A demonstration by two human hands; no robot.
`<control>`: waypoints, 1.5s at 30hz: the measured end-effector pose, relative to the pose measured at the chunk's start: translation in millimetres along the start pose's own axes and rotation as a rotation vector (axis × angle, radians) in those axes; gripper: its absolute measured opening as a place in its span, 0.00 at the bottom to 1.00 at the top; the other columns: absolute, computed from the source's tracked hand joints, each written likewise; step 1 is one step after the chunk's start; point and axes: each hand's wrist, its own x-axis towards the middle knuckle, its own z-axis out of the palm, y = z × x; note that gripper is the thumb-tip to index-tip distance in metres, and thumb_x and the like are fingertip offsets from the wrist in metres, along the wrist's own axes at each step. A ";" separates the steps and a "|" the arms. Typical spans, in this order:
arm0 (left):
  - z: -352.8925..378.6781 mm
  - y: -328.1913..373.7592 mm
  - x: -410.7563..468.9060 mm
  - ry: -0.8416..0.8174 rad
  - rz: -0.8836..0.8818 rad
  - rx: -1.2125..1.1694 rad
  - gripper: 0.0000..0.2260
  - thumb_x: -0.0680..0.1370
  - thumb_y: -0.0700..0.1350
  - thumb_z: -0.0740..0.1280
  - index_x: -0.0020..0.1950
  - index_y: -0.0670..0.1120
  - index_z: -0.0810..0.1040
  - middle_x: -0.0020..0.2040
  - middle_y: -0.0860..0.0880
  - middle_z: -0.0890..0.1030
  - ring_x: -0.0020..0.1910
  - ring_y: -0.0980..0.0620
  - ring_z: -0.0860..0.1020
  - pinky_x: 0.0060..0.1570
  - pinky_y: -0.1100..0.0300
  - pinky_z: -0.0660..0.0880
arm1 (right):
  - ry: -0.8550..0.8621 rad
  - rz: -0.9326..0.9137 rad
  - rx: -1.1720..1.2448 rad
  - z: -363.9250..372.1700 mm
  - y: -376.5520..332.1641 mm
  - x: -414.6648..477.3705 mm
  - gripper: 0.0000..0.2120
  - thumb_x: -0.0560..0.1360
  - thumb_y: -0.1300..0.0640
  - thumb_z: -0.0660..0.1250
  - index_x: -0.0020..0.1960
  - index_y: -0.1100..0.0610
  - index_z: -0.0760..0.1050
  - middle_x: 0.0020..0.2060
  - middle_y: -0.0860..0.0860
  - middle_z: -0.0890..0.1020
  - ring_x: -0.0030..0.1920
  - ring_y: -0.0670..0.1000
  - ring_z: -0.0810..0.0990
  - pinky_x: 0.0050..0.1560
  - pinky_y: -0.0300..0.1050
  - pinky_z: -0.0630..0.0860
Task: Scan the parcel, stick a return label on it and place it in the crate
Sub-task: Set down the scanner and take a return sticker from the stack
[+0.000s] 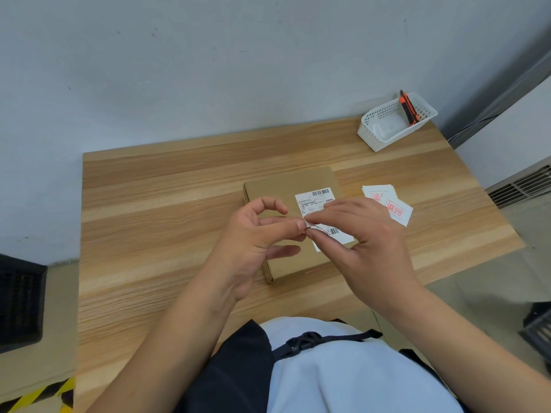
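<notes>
A flat brown cardboard parcel (286,186) lies in the middle of the wooden table (167,210), with a white barcoded shipping label (316,198) on its top. Both hands hover just above the parcel. My left hand (256,245) and my right hand (360,239) pinch a small white return label (310,226) between thumbs and forefingers, their fingertips meeting at its edge. Most of that label is hidden by my fingers. A loose stack of return labels (387,204) with red characters lies on the table to the right of the parcel.
A white plastic basket (396,120) stands at the back right corner with an orange utility knife (408,110) leaning in it. A dark crate (21,299) sits on the floor at the left, another dark object (539,329) on the floor at the right.
</notes>
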 end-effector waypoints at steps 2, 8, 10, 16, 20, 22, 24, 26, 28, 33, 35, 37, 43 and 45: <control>0.3 -0.8 0.2 0.013 0.002 -0.002 0.12 0.73 0.33 0.72 0.47 0.46 0.72 0.37 0.45 0.86 0.35 0.51 0.82 0.36 0.58 0.80 | 0.003 0.001 0.014 2.2 0.1 -1.6 0.10 0.74 0.50 0.68 0.48 0.53 0.87 0.42 0.45 0.87 0.51 0.46 0.80 0.57 0.56 0.74; 1.6 -2.4 0.7 0.017 0.007 -0.003 0.12 0.73 0.34 0.72 0.50 0.46 0.73 0.36 0.47 0.85 0.35 0.52 0.82 0.36 0.58 0.80 | 0.018 0.024 0.049 3.0 0.0 -2.7 0.12 0.74 0.51 0.67 0.48 0.54 0.87 0.42 0.45 0.88 0.52 0.45 0.78 0.56 0.58 0.76; 2.1 -2.1 1.2 0.018 0.008 -0.010 0.12 0.73 0.34 0.72 0.50 0.46 0.74 0.37 0.46 0.86 0.36 0.52 0.82 0.37 0.57 0.80 | 0.015 0.027 0.038 3.2 0.3 -2.3 0.11 0.75 0.50 0.67 0.48 0.53 0.87 0.41 0.44 0.87 0.52 0.45 0.78 0.58 0.54 0.74; 3.2 -1.6 2.4 0.007 0.001 -0.007 0.14 0.72 0.34 0.73 0.52 0.47 0.76 0.39 0.46 0.86 0.38 0.52 0.82 0.38 0.56 0.80 | 0.017 0.003 -0.043 4.3 4.4 -1.9 0.11 0.75 0.51 0.67 0.49 0.53 0.87 0.42 0.44 0.88 0.53 0.47 0.80 0.60 0.50 0.69; 2.5 -3.0 3.7 0.017 -0.003 0.004 0.13 0.72 0.33 0.73 0.52 0.46 0.75 0.39 0.45 0.86 0.37 0.52 0.82 0.36 0.58 0.79 | 0.008 -0.026 -0.067 4.8 4.4 -2.0 0.11 0.75 0.51 0.68 0.49 0.53 0.87 0.42 0.46 0.88 0.52 0.52 0.83 0.59 0.55 0.71; 2.1 -3.7 4.2 0.018 -0.001 0.008 0.13 0.73 0.33 0.72 0.51 0.46 0.75 0.39 0.45 0.86 0.37 0.51 0.82 0.36 0.58 0.79 | -0.002 -0.028 -0.064 4.5 4.4 -2.2 0.11 0.75 0.51 0.68 0.49 0.53 0.87 0.42 0.45 0.88 0.52 0.51 0.83 0.59 0.55 0.71; 2.3 -4.3 4.3 0.018 0.000 0.008 0.13 0.73 0.32 0.72 0.51 0.46 0.75 0.39 0.45 0.85 0.37 0.51 0.82 0.36 0.58 0.79 | -0.012 -0.023 -0.058 4.1 4.5 -3.2 0.11 0.75 0.51 0.67 0.49 0.53 0.87 0.43 0.45 0.88 0.53 0.51 0.82 0.60 0.55 0.71; 2.7 -4.8 4.6 0.016 0.003 0.010 0.13 0.73 0.32 0.72 0.51 0.46 0.74 0.38 0.45 0.85 0.36 0.52 0.82 0.36 0.58 0.79 | -0.016 -0.006 -0.045 3.6 4.0 -4.3 0.11 0.75 0.50 0.67 0.49 0.52 0.87 0.43 0.45 0.88 0.53 0.50 0.82 0.61 0.54 0.70; 3.0 -5.1 4.7 0.017 0.006 0.010 0.14 0.73 0.31 0.72 0.51 0.46 0.73 0.37 0.46 0.85 0.36 0.52 0.82 0.36 0.58 0.79 | -0.021 0.021 -0.026 3.4 3.3 -4.7 0.11 0.75 0.50 0.67 0.49 0.51 0.87 0.43 0.44 0.88 0.54 0.49 0.82 0.62 0.53 0.69; 3.7 -5.9 5.3 0.021 0.019 0.019 0.16 0.68 0.33 0.74 0.48 0.46 0.72 0.36 0.46 0.85 0.34 0.52 0.81 0.36 0.59 0.78 | -0.032 0.127 0.101 2.3 1.0 -4.7 0.08 0.73 0.51 0.70 0.48 0.50 0.87 0.43 0.42 0.87 0.54 0.48 0.82 0.60 0.57 0.74; 4.9 -6.2 5.7 0.028 0.023 0.031 0.16 0.70 0.31 0.74 0.47 0.46 0.71 0.35 0.47 0.84 0.33 0.52 0.81 0.36 0.59 0.78 | -0.026 0.199 0.182 2.2 0.4 -5.4 0.07 0.72 0.53 0.72 0.47 0.49 0.87 0.42 0.38 0.85 0.54 0.43 0.81 0.60 0.49 0.74; 6.4 -6.7 5.6 0.037 0.026 0.045 0.15 0.72 0.29 0.71 0.46 0.46 0.71 0.35 0.46 0.84 0.33 0.52 0.81 0.36 0.59 0.78 | -0.041 0.296 0.298 1.3 -0.6 -4.9 0.06 0.71 0.55 0.74 0.44 0.46 0.87 0.40 0.37 0.85 0.53 0.40 0.81 0.56 0.37 0.74; 8.1 -10.3 6.3 0.050 0.045 0.095 0.15 0.72 0.30 0.72 0.46 0.46 0.70 0.37 0.45 0.84 0.36 0.50 0.81 0.40 0.58 0.79 | -0.086 0.560 0.563 -3.8 -3.6 -2.4 0.07 0.71 0.60 0.76 0.39 0.48 0.87 0.39 0.46 0.88 0.49 0.49 0.86 0.57 0.50 0.79; 9.2 -12.3 7.5 0.054 0.049 0.110 0.15 0.72 0.30 0.72 0.46 0.47 0.70 0.37 0.46 0.84 0.37 0.50 0.82 0.40 0.57 0.79 | -0.077 0.614 0.641 -4.1 -5.5 -1.5 0.08 0.71 0.62 0.75 0.39 0.50 0.88 0.39 0.49 0.89 0.50 0.52 0.86 0.58 0.52 0.79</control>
